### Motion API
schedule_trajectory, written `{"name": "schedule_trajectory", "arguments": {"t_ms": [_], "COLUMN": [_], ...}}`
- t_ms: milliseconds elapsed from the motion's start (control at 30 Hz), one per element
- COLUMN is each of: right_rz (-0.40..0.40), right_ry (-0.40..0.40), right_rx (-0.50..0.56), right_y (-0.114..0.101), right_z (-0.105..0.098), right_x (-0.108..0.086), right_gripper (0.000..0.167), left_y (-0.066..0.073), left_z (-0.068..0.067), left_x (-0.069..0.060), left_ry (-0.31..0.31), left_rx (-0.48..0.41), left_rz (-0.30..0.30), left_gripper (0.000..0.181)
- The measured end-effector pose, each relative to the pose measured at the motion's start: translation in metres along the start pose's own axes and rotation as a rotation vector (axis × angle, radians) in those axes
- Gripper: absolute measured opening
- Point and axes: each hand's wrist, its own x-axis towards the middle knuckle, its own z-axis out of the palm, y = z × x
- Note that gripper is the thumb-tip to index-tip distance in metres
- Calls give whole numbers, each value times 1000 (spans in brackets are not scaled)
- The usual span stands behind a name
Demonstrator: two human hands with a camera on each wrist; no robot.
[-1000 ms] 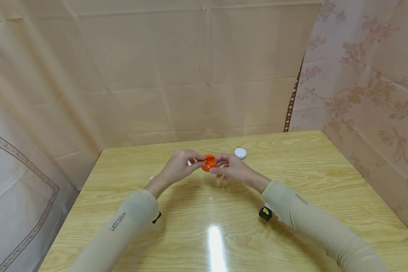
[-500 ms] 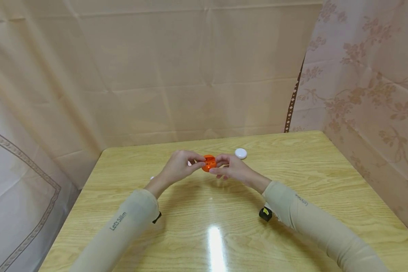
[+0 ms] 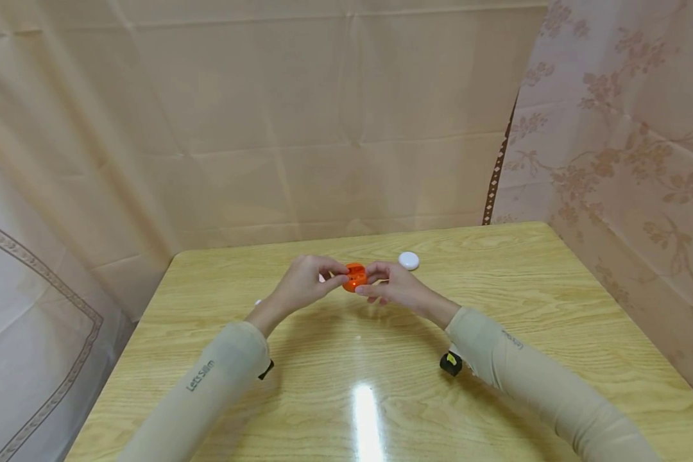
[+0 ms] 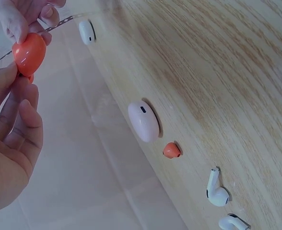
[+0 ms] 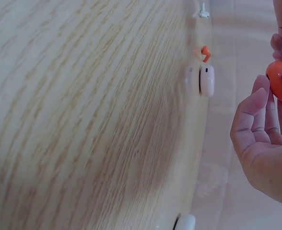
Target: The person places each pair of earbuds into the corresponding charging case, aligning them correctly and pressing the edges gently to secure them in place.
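- Orange plastic, round and glossy: the earbud case (image 3: 355, 283) sits between the two hands, held up off the bench (image 3: 317, 391), its lid raised.
- Left hand (image 3: 303, 282): thumb and forefinger pinch the left edge of the orange piece, the other fingers loosely bent. A small orange bit shows at those fingertips in the left wrist view; whether it is an earbud or part of the case, I cannot tell.
- Right hand (image 3: 397, 283): thumb and fingers grip the opposite side.
- On the wood-grain bench lies a pale pink case (image 4: 144, 121), mostly hidden behind the left hand in the head view.
- Just beside it is a loose orange earbud (image 4: 171, 150).
- Farther along are two white earbuds (image 4: 218, 196), near each other.
- A closed white case (image 3: 408, 260) rests beyond the right hand.
- Beige cloth (image 3: 323, 128) hangs behind the bench; both sleeves (image 3: 208, 378) are beige too.
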Motion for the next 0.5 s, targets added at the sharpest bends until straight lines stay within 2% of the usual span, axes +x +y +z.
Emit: {"name": "schedule_trajectory", "arguments": {"t_ms": [500], "right_rz": [11], "right_ry": [8], "right_rx": [50], "right_y": [-2], "right_z": [-4], "right_x": [0], "right_gripper": [34], "left_y": [-4], "left_z": [0], "left_x": [-5], "left_ry": [-2], "left_rx": [-15], "left_rz": [-3], "left_gripper": [16]}}
